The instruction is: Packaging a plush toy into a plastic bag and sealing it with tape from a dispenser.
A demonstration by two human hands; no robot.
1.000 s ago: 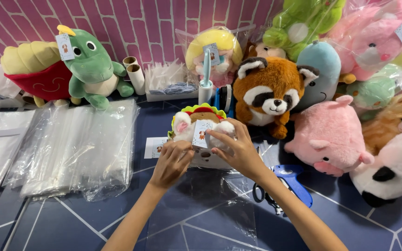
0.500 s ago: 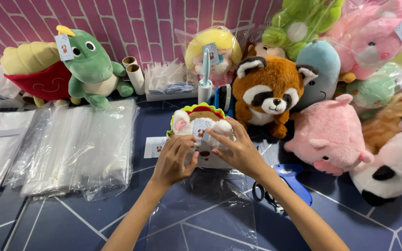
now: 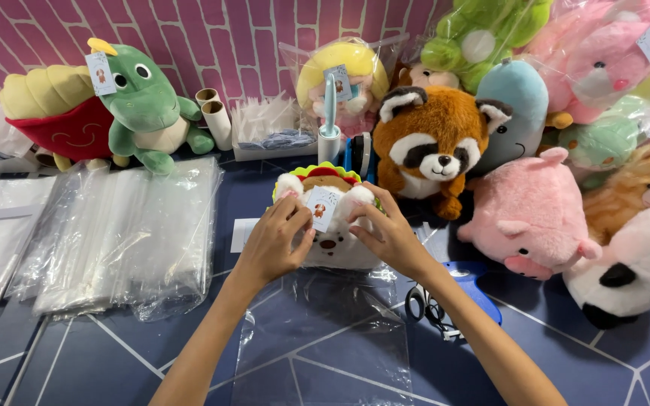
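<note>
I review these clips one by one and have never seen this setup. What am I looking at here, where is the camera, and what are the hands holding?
There is no machine: a person works with bare hands, filmed by a camera on their head looking down. The left hand and right hand grip a small plush toy with a paper tag, above a clear plastic bag lying flat on the dark tiled table. A stack of clear bags lies to the left, scissors to the right. A raccoon plush, pink pig plush and green dinosaur plush sit around.

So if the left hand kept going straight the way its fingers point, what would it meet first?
The left hand already touches the small plush toy; beyond that, probably the lint roller, though depth is unclear.
</note>
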